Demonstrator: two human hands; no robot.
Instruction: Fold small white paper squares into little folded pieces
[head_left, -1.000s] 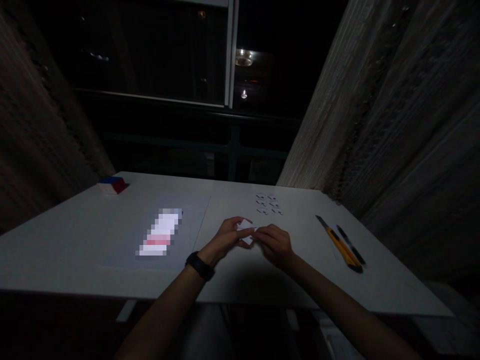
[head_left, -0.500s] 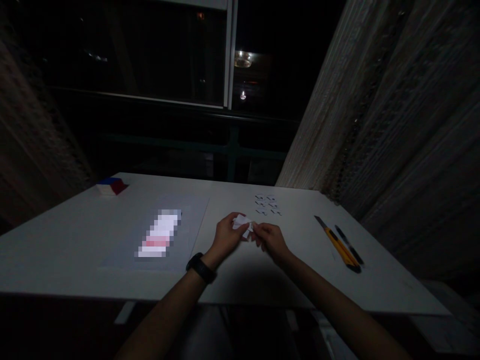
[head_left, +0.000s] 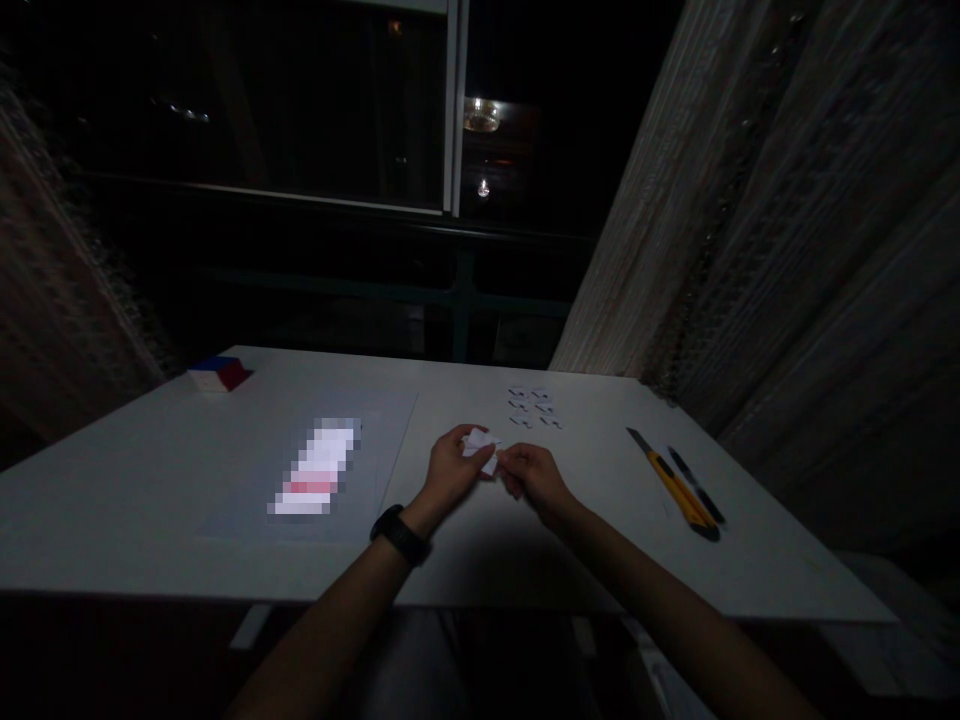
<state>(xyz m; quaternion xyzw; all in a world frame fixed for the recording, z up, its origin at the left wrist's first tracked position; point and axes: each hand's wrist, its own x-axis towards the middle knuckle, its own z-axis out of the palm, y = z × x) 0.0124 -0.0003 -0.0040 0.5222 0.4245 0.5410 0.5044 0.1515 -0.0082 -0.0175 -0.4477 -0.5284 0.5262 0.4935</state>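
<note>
Small white paper slips [head_left: 478, 440] are fanned in my left hand [head_left: 450, 468], closed around them with the thumb on top. My right hand [head_left: 536, 478] is beside it, thumb and forefinger pinched at the right edge of the slips; the exact grip there is too dim to make out fully. Just beyond my hands, several small paper pieces with dark marks [head_left: 535, 408] lie in two columns on the white table [head_left: 480, 570].
To the right lie a yellow box cutter [head_left: 679, 490], its blade pointing away, and a dark pen [head_left: 696, 484]. A large paper sheet [head_left: 394, 430] at left lies under a bright, blurred-out rectangle [head_left: 319, 465]. A coloured puzzle cube [head_left: 219, 373] sits at the back left corner.
The slips and the fingers of my right hand have shifted slightly against each other. Both hands stay in nearly the same place; the view has moved a little.
</note>
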